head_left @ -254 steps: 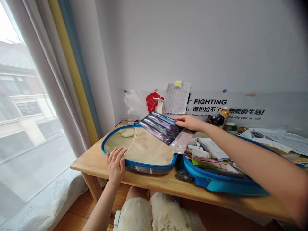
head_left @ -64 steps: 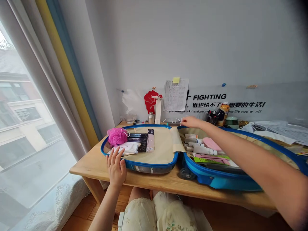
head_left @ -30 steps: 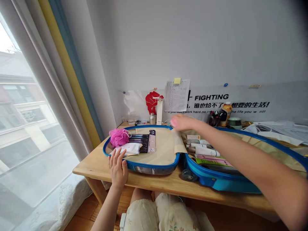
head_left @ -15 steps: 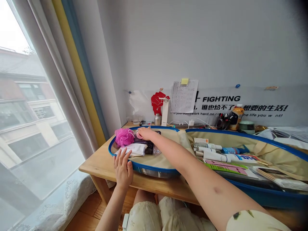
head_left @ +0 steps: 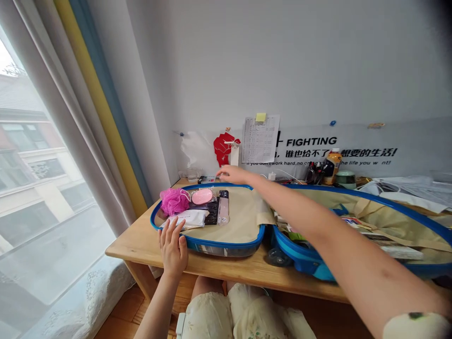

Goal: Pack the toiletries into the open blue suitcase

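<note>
My left hand [head_left: 173, 248] lies open, fingers spread, on the front blue rim of the open suitcase [head_left: 226, 245]. Its fingertips are beside a white packet [head_left: 193, 218]. My right hand [head_left: 233, 174] reaches past the suitcase's back rim, beside a white upright device [head_left: 235, 155]. Its fingers are curled; what lies in them is hidden. In the left half of the case sit a pink mesh bath puff [head_left: 175, 201], a pink oval item [head_left: 202, 196] in clear wrap, a black item [head_left: 211, 212] and a clear-and-black package [head_left: 223, 209].
The suitcase's right half [head_left: 310, 270] holds tubes and packets, partly behind my right arm. An orange-labelled bottle [head_left: 332, 167], a green pot [head_left: 345, 180] and pens stand behind it. A small dark box [head_left: 209, 179] lies at the wooden table's [head_left: 132, 235] back.
My right hand has left the pink oval item, which now shows fully, and moved back over the rim to where a small silver bottle stood. My left hand stays on the rim.
</note>
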Tool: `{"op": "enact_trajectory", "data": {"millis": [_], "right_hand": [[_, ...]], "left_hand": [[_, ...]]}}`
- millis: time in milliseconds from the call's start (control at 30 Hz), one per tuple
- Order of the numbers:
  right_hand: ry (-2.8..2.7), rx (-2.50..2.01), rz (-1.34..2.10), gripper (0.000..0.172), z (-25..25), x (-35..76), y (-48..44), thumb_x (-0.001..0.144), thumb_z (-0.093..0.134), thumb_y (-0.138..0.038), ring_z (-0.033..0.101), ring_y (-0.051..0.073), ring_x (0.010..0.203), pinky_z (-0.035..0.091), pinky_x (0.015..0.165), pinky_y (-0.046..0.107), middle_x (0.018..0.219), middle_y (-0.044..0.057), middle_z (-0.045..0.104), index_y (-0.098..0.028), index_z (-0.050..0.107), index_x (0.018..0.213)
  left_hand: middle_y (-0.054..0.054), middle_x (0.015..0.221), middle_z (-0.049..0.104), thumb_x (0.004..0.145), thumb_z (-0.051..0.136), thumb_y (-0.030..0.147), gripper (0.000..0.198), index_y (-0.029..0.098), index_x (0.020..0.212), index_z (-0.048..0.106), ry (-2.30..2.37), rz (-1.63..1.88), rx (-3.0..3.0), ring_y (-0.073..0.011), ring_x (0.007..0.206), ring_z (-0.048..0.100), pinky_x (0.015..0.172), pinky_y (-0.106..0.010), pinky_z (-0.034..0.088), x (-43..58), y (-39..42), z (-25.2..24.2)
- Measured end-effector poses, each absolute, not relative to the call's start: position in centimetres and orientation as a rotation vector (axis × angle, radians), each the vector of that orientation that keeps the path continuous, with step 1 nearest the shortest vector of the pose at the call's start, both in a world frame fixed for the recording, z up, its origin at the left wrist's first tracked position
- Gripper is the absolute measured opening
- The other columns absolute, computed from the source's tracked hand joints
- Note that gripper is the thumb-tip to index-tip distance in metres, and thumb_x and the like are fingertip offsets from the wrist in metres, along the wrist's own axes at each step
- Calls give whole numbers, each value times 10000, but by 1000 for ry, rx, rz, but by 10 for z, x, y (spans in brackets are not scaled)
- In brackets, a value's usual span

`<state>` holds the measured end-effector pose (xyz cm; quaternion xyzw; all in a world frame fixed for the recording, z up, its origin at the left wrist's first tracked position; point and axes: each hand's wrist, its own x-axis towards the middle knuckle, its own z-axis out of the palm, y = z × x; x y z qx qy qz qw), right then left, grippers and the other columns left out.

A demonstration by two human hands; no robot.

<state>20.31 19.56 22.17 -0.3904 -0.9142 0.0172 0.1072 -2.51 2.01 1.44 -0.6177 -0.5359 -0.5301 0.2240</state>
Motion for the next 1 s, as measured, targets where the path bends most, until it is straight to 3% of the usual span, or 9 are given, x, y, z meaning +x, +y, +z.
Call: {"op": "enact_trajectory", "data": {"millis": [200, 367, 533, 800, 1000], "right_hand": [[-2514, -1576, 175, 395, 238, 356, 183, 890, 437, -374, 653, 190, 939, 477, 837, 303, 1071, 67, 718, -204, 670, 1160], [-2480, -1924, 347, 321, 208, 445, 170, 709, 628, -409, 651, 209, 719, 485, 702, 335, 843, 87, 717, -183, 732, 911], [-2438, -2095, 482, 313, 177, 491, 152, 606, 712, -456, 643, 228, 698, 486, 698, 364, 773, 91, 691, -192, 716, 774], [-2498, -1982, 653, 520, 167, 501, 121, 589, 676, -620, 651, 269, 881, 496, 784, 359, 919, 95, 713, -203, 714, 896], [-2687, -1771, 660, 566, 171, 463, 86, 601, 689, -547, 633, 279, 1007, 481, 858, 352, 1091, 105, 673, -203, 683, 1051]], "left_hand": [[-132, 1367, 557, 999, 285, 373, 454, 196, 1296, 579, -1470, -1477, -1709, -266, 1408, 348, 1171, -484, 196, -24, 20, 16], [-139, 1362, 560, 998, 295, 363, 445, 189, 1291, 581, -1449, -1473, -1704, -264, 1403, 356, 1166, -474, 211, -25, 20, 17], [-141, 1359, 562, 1001, 275, 383, 466, 185, 1292, 581, -1469, -1461, -1698, -263, 1395, 366, 1168, -473, 201, -24, 19, 17], [-130, 1376, 552, 998, 273, 400, 472, 204, 1304, 574, -1487, -1488, -1702, -267, 1406, 354, 1174, -482, 194, -24, 19, 18], [-132, 1380, 550, 998, 278, 399, 470, 204, 1310, 571, -1475, -1491, -1703, -274, 1405, 354, 1170, -491, 200, -24, 20, 16]]}}
